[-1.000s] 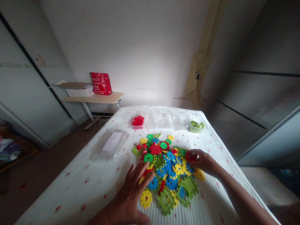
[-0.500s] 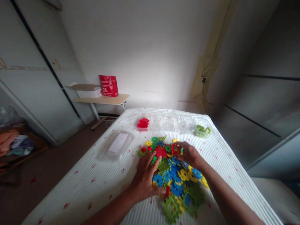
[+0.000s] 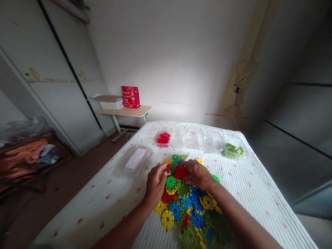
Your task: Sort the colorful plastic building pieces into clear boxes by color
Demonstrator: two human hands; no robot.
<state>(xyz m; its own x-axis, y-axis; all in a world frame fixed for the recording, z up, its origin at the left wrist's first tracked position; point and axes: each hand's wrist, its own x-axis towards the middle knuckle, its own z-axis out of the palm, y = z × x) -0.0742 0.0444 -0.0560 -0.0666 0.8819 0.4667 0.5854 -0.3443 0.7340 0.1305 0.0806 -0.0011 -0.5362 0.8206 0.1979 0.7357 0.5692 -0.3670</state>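
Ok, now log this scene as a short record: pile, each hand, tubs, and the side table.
Pile: red, yellow, blue and green plastic interlocking pieces
Left hand: at the pile's left side, near small red pieces; grip unclear
Right hand: fingers at a red toothed piece; grip unclear
Clear tubs: in a row behind the pile; red pieces leftmost, green rightmost
Side table: red bag, white box

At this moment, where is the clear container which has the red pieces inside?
In the head view, the container with red pieces stands on the white cloth, at the left end of the far row of clear containers, beyond the left hand.
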